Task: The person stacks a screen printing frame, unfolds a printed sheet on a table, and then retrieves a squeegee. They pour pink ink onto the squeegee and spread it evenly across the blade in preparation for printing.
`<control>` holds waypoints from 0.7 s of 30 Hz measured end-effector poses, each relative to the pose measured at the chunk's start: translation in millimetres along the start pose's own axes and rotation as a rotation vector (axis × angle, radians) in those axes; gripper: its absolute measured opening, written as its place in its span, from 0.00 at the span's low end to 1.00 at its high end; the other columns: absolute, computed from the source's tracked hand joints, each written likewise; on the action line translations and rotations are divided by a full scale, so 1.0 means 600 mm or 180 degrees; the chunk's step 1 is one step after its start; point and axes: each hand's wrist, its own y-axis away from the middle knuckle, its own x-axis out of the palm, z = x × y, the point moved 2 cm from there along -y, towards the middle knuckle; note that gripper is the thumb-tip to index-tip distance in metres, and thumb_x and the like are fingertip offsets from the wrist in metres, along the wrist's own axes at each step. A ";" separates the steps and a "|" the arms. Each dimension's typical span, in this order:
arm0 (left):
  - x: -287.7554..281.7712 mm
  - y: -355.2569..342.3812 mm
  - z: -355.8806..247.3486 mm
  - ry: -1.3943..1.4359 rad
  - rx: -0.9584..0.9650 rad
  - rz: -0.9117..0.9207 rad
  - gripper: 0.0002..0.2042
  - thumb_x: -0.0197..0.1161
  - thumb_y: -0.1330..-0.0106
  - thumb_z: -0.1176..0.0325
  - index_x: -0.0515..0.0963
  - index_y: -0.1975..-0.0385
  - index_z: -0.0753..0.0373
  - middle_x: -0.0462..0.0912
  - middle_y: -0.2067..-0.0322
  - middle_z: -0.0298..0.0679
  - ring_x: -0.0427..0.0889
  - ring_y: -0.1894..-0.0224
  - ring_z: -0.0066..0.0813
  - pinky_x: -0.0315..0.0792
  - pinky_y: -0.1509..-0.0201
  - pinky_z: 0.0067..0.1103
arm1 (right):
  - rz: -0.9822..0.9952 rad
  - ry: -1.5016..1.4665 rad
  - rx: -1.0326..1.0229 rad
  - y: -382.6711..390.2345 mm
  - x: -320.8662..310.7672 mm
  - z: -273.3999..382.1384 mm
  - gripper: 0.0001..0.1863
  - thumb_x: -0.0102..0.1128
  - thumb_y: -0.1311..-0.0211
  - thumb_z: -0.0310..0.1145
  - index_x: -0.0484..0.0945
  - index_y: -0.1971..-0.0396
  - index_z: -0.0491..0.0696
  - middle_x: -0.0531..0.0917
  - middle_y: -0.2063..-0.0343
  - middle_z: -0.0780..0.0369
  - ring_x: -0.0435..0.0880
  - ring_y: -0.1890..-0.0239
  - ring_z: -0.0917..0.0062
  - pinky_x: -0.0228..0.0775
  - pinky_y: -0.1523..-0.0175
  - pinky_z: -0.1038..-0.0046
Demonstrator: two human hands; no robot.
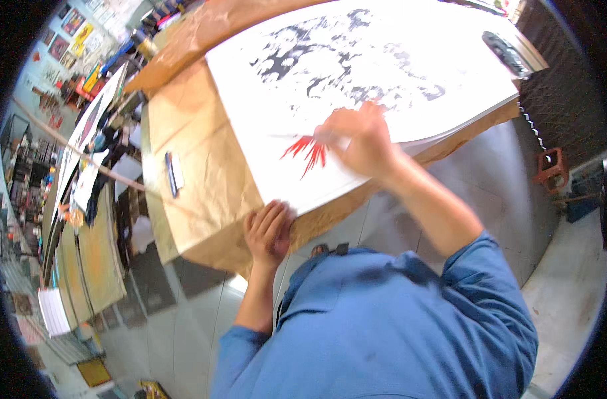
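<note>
A large white sheet (250, 113) with a mottled black print (287, 63) lies on a table covered in brown paper (184, 120). A fan of red strokes (310, 151) shows on its lower part. My right hand (360, 136), blurred, is over these strokes with fingers bent together; what it may hold I cannot make out. My left hand (269, 233) has its fingers curled at the near left corner of the sheet and the table edge. A dark, slim object with a pale piece beside it (172, 174) lies on the brown paper to the left.
A cluttered side bench with boards (91, 263) and papers runs along the left. A long rod (104, 166) crosses beside the table. An oblong dark object (506, 56) sits at the far right corner. A red block (551, 171) stands by the dark mesh on the right.
</note>
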 end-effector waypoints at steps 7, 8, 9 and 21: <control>0.005 0.042 -0.017 -0.0131 -0.0872 0.0292 0.15 0.65 0.52 0.69 0.73 0.63 0.63 0.76 0.59 0.43 0.74 0.54 0.37 0.60 0.47 0.34 | 0.0375 -0.0108 0.0281 0.119 0.054 0.043 0.12 0.62 0.60 0.40 0.76 0.70 0.59 0.72 0.68 0.71 0.71 0.63 0.82 0.49 0.51 0.64; 0.011 0.051 -0.019 -0.0146 -0.0896 0.0218 0.16 0.65 0.52 0.69 0.73 0.63 0.63 0.76 0.58 0.44 0.73 0.54 0.38 0.60 0.47 0.35 | 0.0420 -0.0081 0.0283 0.130 0.062 0.043 0.13 0.62 0.60 0.40 0.76 0.70 0.58 0.72 0.68 0.70 0.71 0.62 0.81 0.49 0.51 0.63; 0.017 0.056 -0.024 -0.0146 -0.0923 0.0148 0.17 0.65 0.52 0.69 0.73 0.62 0.64 0.75 0.58 0.44 0.73 0.54 0.39 0.60 0.47 0.35 | 0.0474 -0.0047 0.0293 0.138 0.066 0.041 0.14 0.63 0.61 0.41 0.76 0.70 0.58 0.72 0.67 0.70 0.71 0.62 0.80 0.49 0.51 0.63; 0.018 0.052 -0.038 0.0094 -0.1417 -0.0101 0.15 0.60 0.57 0.80 0.71 0.66 0.70 0.73 0.62 0.51 0.73 0.59 0.47 0.67 0.54 0.29 | -0.0663 -0.0437 0.1776 0.254 -0.095 -0.077 0.04 0.61 0.55 0.31 0.78 0.81 0.47 0.78 0.66 0.59 0.77 0.66 0.70 0.67 0.61 0.73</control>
